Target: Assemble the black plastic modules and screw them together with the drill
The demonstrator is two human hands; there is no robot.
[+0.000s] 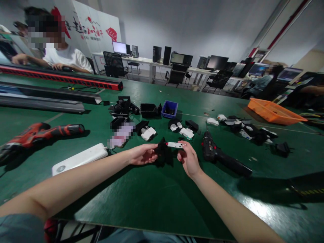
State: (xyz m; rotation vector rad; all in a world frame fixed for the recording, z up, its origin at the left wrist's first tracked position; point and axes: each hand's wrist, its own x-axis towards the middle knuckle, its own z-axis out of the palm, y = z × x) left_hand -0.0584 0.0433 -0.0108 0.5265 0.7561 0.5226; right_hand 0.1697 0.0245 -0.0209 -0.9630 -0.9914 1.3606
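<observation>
1. Left hand (143, 154), centre of frame: fingers are closed on a black part (162, 154), held just above the surface (152, 202).
2. Right hand (188, 159), just right of centre: a white part (175, 145) is pinched between thumb and fingers and held level. A red tip is seen at its left end.
3. The white part's left end is at the top of the black part. Touching or just apart cannot be told.
4. Both held parts are located mid-frame, between the two hands, over the green surface.
5. A black drill (220, 157) is laid on the surface just right of the right hand, untouched.
6. A red drill (37, 133) is laid at the left edge, well apart from the hands.
7. A power bank (79, 158), white, is laid left of centre, beside the left forearm.
8. A blue bin (169, 109) and a black bin (148, 109) are set side by side above the hands. Loose black and white parts are scattered around them.
9. An orange tray (274, 111) is seen at upper right, a red rail (60, 77) at upper left.
10. Another person (68, 55) in a white shirt is seated at upper left.
</observation>
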